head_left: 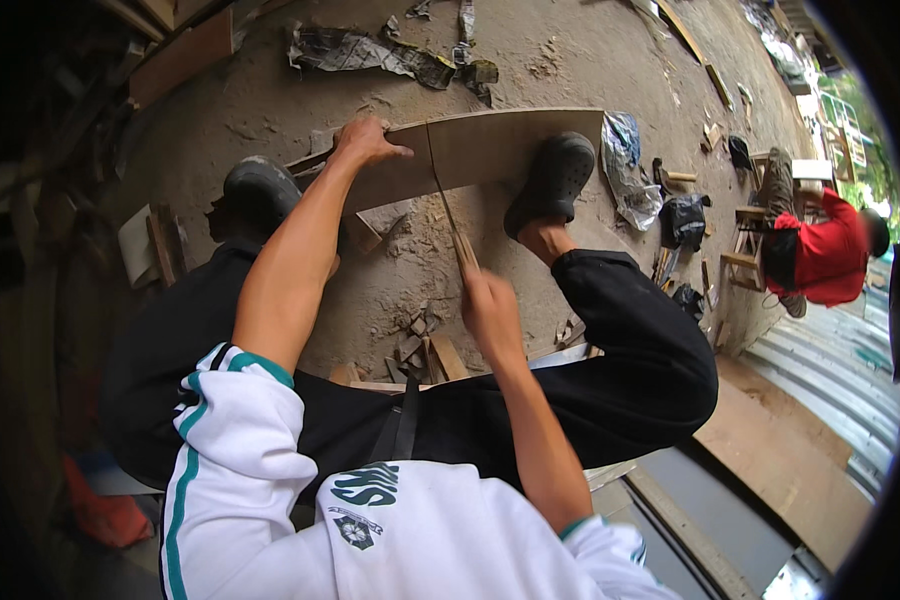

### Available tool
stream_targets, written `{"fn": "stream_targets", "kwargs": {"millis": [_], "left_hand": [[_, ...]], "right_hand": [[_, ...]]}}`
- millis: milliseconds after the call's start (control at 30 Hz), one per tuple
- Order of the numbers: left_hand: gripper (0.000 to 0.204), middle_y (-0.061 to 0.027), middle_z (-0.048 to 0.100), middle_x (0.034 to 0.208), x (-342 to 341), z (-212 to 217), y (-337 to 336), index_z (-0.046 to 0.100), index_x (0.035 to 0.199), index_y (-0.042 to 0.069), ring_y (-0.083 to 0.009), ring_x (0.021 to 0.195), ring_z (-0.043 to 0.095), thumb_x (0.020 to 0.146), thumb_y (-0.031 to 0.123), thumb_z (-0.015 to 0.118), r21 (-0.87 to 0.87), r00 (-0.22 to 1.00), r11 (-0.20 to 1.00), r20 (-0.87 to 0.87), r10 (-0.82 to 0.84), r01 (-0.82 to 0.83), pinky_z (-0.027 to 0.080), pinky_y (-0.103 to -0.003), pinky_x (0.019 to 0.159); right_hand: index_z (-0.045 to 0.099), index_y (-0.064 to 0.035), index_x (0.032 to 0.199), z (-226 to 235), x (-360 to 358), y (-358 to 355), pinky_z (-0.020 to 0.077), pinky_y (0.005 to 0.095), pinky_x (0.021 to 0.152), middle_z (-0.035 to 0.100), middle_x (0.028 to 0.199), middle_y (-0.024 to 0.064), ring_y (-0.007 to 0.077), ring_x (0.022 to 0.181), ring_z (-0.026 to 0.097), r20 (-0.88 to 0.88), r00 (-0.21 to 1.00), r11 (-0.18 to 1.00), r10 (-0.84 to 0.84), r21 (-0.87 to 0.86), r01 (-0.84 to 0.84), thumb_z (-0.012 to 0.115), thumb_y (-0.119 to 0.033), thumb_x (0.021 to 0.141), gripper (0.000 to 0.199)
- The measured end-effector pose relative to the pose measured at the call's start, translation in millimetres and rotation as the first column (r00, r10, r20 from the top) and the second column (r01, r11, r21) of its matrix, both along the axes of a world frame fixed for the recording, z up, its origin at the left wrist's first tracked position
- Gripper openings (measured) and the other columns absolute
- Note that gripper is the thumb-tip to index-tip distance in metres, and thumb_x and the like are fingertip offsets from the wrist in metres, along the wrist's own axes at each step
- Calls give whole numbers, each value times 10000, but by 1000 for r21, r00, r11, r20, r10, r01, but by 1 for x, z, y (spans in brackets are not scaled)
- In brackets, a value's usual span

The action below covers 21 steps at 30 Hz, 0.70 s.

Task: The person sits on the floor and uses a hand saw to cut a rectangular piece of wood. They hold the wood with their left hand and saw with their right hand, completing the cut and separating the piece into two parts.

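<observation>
A thin, pale wooden board (495,145) lies across in front of me, raised at least partly off the ground. My left hand (368,142) grips it at the far edge, left of a dark cut line, with the thumb stretched over the top face. In my right hand (492,305), somewhat blurred, is the wooden handle of a handsaw (448,212). Its narrow blade meets the board at the cut line, which runs up to the far edge. My right foot, in a dark clog (555,182), presses on the board's right part. What supports the board underneath is hidden.
My left clog (260,195) stands left of the board. Wood offcuts (425,345) and sawdust lie between my legs. Crumpled printed sheets (370,55) are on the ground beyond; plastic bags (635,175) lie right. A person in red (830,250) sits farther right.
</observation>
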<state>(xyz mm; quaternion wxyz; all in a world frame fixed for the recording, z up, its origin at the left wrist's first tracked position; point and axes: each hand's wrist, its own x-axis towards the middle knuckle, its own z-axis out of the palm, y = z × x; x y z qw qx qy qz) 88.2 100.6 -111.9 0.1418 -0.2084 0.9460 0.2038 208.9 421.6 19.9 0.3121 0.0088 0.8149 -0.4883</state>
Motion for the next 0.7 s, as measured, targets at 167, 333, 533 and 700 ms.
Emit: {"fn": "stream_targets", "kwargs": {"millis": [167,333,533,700], "left_hand": [[813,-164,720,998,-4,4,14,704,1098,101,-355,986,676,558,701,796,45,1000,999,28,-14,12,519,-477,836],[835,-169,717,1020,-6,1,10,703,1118,111,-353,997,674,557,725,782,92,991,995,132,21,-33,516,-476,868],[931,-181,701,1084,-1,7,8,647,1246,118,-364,1035,661,572,751,762,24,997,999,67,-46,44,517,-461,887],[899,-186,690,1122,-6,9,12,657,1229,98,-361,1063,650,596,728,761,40,997,996,-12,-75,75,505,-461,906]], "right_hand": [[583,95,756,-4,3,3,422,469,644,554,654,272,386,607,535,-59,997,999,-50,16,51,451,-336,963,497],[553,91,722,-43,-40,-40,403,443,605,518,596,233,337,569,479,-88,995,999,-48,20,50,461,-341,970,506],[519,-4,684,34,38,49,341,343,512,445,564,64,160,514,444,28,995,995,-92,-39,93,505,-298,980,417],[621,73,829,-60,-51,-35,443,505,713,583,758,321,484,780,610,-182,982,997,-49,55,60,454,-360,941,477]]}}
